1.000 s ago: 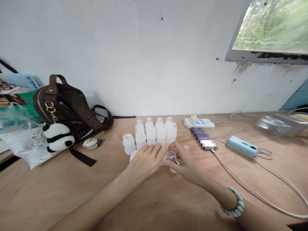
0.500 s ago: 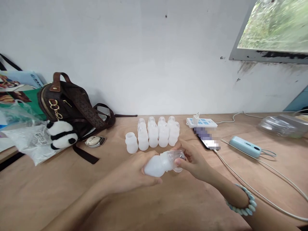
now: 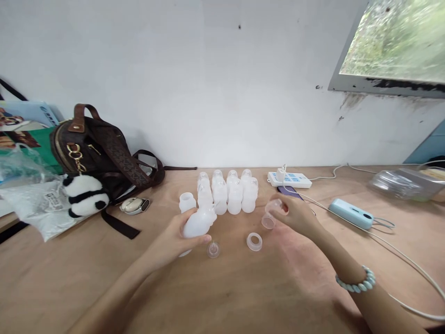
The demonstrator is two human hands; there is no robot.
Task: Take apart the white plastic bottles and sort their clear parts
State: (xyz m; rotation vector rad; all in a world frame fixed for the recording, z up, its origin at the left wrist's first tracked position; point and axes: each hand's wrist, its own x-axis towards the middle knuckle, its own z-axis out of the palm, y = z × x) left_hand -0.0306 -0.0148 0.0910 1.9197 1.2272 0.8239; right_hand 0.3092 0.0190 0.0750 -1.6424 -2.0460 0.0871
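My left hand (image 3: pixel 174 239) is wrapped round a small frosted white bottle (image 3: pixel 198 223), tilted toward the standing group of several capped white bottles (image 3: pixel 227 192). An uncapped bottle (image 3: pixel 187 203) stands at that group's left. My right hand (image 3: pixel 295 215) pinches a clear dome cap (image 3: pixel 271 214) just above the wooden table (image 3: pixel 222 297). Between the hands lie a clear teat (image 3: pixel 213 249) and a white screw ring (image 3: pixel 254 241).
A brown handbag (image 3: pixel 100 155) with a panda toy (image 3: pixel 85 195) and plastic bags sits at the left. A power strip (image 3: pixel 289 179), a phone, a blue device (image 3: pixel 350 213) and cables lie at the right. A clear plastic container (image 3: pixel 405 182) is at the far right.
The hands have parted: the clear cap came off the bottle in my right hand, which moved right. My left hand carried the bottle left. A teat and ring now lie on the table.
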